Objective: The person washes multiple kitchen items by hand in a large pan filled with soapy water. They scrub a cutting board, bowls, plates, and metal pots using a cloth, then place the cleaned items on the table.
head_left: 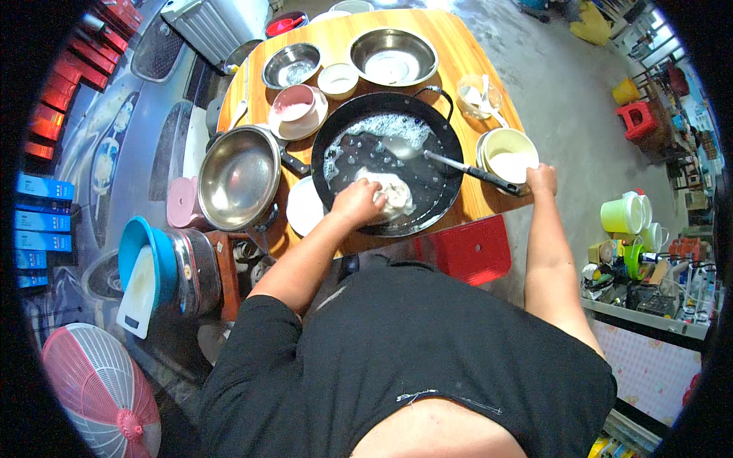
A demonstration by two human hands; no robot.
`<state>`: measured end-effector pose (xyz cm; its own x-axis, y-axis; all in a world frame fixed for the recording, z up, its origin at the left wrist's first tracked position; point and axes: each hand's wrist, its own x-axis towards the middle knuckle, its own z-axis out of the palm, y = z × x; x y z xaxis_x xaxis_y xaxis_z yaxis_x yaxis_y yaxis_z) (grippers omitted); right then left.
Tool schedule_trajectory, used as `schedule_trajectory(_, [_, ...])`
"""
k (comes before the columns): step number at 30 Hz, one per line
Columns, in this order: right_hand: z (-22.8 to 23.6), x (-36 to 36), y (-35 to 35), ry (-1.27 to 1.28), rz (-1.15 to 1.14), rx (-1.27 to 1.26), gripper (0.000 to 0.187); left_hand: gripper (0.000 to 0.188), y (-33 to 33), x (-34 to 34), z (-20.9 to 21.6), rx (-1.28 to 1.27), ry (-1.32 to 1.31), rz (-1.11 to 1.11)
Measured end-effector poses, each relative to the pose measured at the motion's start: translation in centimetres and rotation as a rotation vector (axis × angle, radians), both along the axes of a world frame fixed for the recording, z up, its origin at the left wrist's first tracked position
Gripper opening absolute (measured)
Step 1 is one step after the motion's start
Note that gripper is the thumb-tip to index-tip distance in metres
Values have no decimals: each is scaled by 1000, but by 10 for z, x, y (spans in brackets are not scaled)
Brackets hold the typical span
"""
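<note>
Your left hand [359,202] reaches into the black wok [452,174], its fingers curled down onto a white cloth [395,197]. The cloth lies bunched in the near part of the wok, among foamy water [389,126]. Your right hand [542,179] is at the outer side of the cream bowl [510,151], near the right edge of the wooden table [456,47]; its fingertips are hidden, so you cannot tell whether they pinch the rim. A ladle [450,162] crosses the wok, its handle extending over the rim toward the cream bowl. Left of the wok, a metal pan [238,179] stands tilted, with a white plate [305,208] between the two.
</note>
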<state>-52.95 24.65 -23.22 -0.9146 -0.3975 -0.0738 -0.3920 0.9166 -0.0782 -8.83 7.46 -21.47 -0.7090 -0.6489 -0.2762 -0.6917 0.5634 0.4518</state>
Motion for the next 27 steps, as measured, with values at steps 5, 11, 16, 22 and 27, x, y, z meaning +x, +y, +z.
schedule_trajectory(5, [-35, -15, 5, -146, 24, -340, 46, 60, 4, -10, -30, -104, -69, -100])
schedule_trajectory(11, [-52, 3, -3, -698, -426, -919, 32, 68, -5, -23, -46, -16, -223, -129])
schedule_trajectory(16, [-58, -12, -8, -1157, -595, -823, 42, 56, -19, -19, -56, 63, -188, -223])
schedule_trajectory(22, [-77, -19, -13, -1102, -609, -821, 30, 51, -23, -13, -60, -1, -192, -206])
schedule_trajectory(27, [-45, -6, -2, -1040, -524, -1180, 33, 52, -34, -13, -58, 60, -109, -113])
